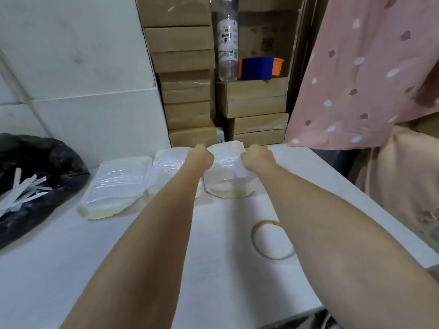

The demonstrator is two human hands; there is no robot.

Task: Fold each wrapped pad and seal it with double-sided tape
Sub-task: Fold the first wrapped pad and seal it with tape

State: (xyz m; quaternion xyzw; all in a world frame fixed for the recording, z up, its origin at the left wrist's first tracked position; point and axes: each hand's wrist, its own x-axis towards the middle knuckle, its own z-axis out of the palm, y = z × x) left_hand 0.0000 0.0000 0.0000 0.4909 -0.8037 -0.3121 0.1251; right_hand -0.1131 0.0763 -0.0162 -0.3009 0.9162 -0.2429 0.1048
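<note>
Pad (228,176), plastic-wrapped, pale, lies flat on the white surface (95,269) at frame centre. Left hand (200,155) and right hand (257,156) curl their fingers onto its far end; exact grip hidden.

I see stacked cardboard boxes (187,74) at 12 o'clock, a clear plastic bottle (227,41) standing on a lower stack beside a blue-and-orange container (259,67). Pink patterned cloth (361,74) hangs at 2 o'clock. Black bag (35,176) holding white paper strips (21,193) at 9 o'clock on the bench (118,257).
</note>
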